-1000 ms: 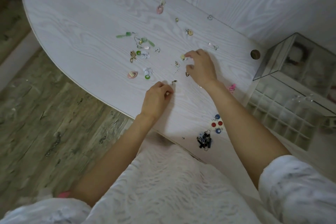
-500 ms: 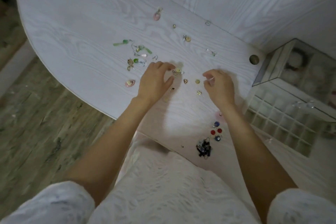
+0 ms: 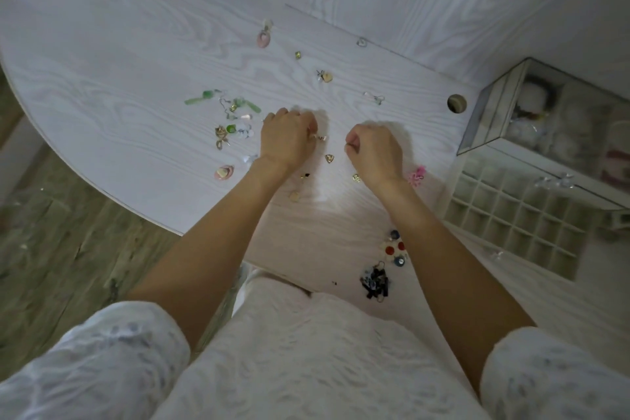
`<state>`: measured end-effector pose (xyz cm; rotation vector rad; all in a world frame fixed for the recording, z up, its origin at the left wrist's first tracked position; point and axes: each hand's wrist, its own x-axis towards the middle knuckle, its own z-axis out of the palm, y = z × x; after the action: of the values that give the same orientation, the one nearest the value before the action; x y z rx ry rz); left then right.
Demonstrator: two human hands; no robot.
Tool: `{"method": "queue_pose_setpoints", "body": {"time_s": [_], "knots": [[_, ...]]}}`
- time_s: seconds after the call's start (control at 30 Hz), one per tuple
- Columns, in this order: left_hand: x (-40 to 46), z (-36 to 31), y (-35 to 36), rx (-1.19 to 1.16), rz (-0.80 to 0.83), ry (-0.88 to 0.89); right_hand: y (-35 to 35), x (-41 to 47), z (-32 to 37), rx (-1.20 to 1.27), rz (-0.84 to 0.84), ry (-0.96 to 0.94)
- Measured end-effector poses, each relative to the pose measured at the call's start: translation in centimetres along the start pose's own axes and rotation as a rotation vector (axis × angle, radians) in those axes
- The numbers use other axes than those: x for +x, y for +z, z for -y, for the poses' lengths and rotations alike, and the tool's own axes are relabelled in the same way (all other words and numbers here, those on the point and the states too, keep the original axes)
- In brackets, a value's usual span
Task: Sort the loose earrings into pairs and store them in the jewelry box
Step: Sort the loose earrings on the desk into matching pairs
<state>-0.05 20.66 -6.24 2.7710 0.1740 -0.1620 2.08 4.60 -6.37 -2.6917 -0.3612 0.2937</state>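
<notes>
Both hands lay knuckles-up on the white table point(image 3: 136, 54), near each other but not touching. The left hand point(image 3: 286, 140) had its fingers curled down, and its fingertips pinched a small gold earring point(image 3: 320, 138) that stuck out on the thumb side. The right hand point(image 3: 373, 150) was curled into a loose fist; whether it held anything small could not be told, since the fingers hid the palm.

Between the hands, a gold triangle point(image 3: 329, 158) lay on the table. Just below the right wrist was a gold stud point(image 3: 356, 177), and under the left forearm a pale heart point(image 3: 294, 196) and a dark bit point(image 3: 305, 176). A pink charm point(image 3: 417, 174) lay just right of the right wrist.

Left of the left hand was a loose cluster: green drops point(image 3: 201, 98), a gold knot point(image 3: 221, 138), a pink oval point(image 3: 224, 172). Farther up the table lay a second pink oval point(image 3: 263, 38), a small gold square point(image 3: 297, 55), a gold heart point(image 3: 327, 77) and a clear hook point(image 3: 375, 98).

Near the table's front edge, beside the right forearm, sat red and blue studs point(image 3: 395, 247) and a black tangle point(image 3: 375, 283).

The jewelry box point(image 3: 511, 225) stood at the right, well apart from the hands, its glass lid point(image 3: 494, 112) raised and its grid of compartments showing. A round hole point(image 3: 456, 103) in the table lay just left of the lid.
</notes>
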Motion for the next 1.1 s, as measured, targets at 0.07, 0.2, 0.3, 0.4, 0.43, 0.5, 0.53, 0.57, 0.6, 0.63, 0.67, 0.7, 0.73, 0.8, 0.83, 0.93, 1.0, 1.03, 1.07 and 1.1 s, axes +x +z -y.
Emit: {"method": "queue_pose_setpoints", "body": {"time_s": [0.07, 0.2, 0.3, 0.4, 0.43, 0.5, 0.53, 0.57, 0.6, 0.63, 0.67, 0.7, 0.73, 0.8, 0.83, 0.93, 1.0, 1.03, 1.07, 1.1], "knots": [[0.3, -0.1, 0.1, 0.025, 0.067, -0.009, 0.1, 0.2, 0.0, -0.036, 0.004, -0.011], [0.8, -0.2, 0.4, 0.088, 0.169, -0.019, 0.0, 0.4, -0.3, -0.073, 0.066, -0.027], [0.4, -0.2, 0.4, 0.121, 0.133, 0.023, -0.1, 0.2, -0.3, -0.116, 0.087, -0.073], [-0.4, -0.1, 0.3, 0.038, 0.025, 0.046, -0.1, -0.5, 0.0, -0.135, 0.053, -0.109], [-0.8, 0.0, 0.3, -0.006, -0.023, 0.056, -0.1, -0.7, 0.0, -0.125, 0.041, -0.109], [-1.9, -0.1, 0.1, -0.105, -0.151, 0.091, -0.3, -1.5, -0.1, -0.071, 0.010, -0.116], [-2.6, -0.2, 0.0, -0.169, -0.209, 0.108, -0.6, -2.0, -0.3, -0.027, -0.014, -0.119], [-3.3, -0.5, -0.1, -0.239, -0.244, 0.121, -0.9, -2.7, -0.4, 0.028, -0.040, -0.116], [-4.2, -1.0, -0.2, -0.306, -0.247, 0.133, -1.3, -3.6, -0.7, 0.090, -0.071, -0.104], [-5.1, -1.5, 0.0, -0.359, -0.227, 0.147, -1.7, -4.6, -1.0, 0.146, -0.102, -0.083], [-6.0, -2.2, 0.3, -0.401, -0.189, 0.161, -2.1, -5.7, -1.5, 0.184, -0.123, -0.056], [-7.1, -3.0, 0.9, -0.431, -0.137, 0.180, -2.4, -7.2, -2.1, 0.197, -0.133, -0.027], [-8.0, -3.6, 1.4, -0.449, -0.084, 0.195, -2.5, -8.3, -2.6, 0.192, -0.132, -0.006], [-9.7, -5.0, 2.8, -0.453, 0.021, 0.212, -2.3, -10.4, -3.5, 0.142, -0.107, 0.016], [-10.4, -5.6, 3.5, -0.437, 0.059, 0.214, -1.9, -11.1, -3.8, 0.096, -0.090, 0.017], [-11.6, -6.8, 5.1, -0.357, 0.076, 0.221, -0.7, -12.2, -4.3, -0.034, -0.047, -0.011], [-12.0, -7.3, 5.5, -0.362, 0.042, 0.208, -0.5, -12.5, -4.2, -0.057, -0.035, -0.037], [-12.1, -7.5, 5.6, -0.378, 0.029, 0.202, -0.6, -12.6, -4.2, -0.049, -0.038, -0.048], [-12.1, -7.6, 5.7, -0.390, 0.030, 0.196, -0.9, -12.7, -4.3, -0.034, -0.051, -0.053], [-12.3, -7.7, 5.7, -0.395, 0.032, 0.190, -1.3, -12.9, -4.5, -0.019, -0.066, -0.051]]}}
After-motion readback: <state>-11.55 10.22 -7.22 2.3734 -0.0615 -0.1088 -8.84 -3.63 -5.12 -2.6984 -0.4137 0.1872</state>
